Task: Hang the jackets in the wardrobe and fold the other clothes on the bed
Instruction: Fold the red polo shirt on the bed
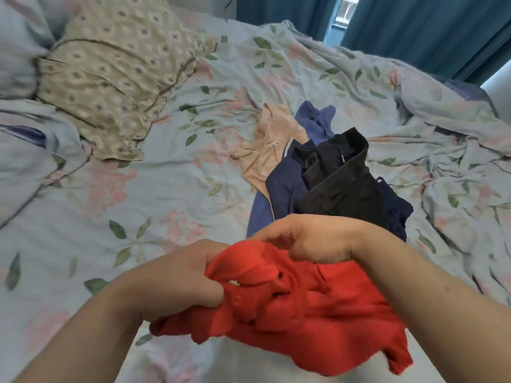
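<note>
I hold a crumpled red garment just above the near part of the bed. My left hand grips its left side in a fist. My right hand pinches a bunch of the red cloth at the top. Beyond my hands lies a pile of clothes on the bed: a black garment on top, a dark navy one under it, a lighter blue one and a beige one to the left.
The bed has a rumpled floral sheet. A beige patterned pillow lies at the back left, next to pale blue pillows. Teal curtains hang behind the bed, with a strip of window between them.
</note>
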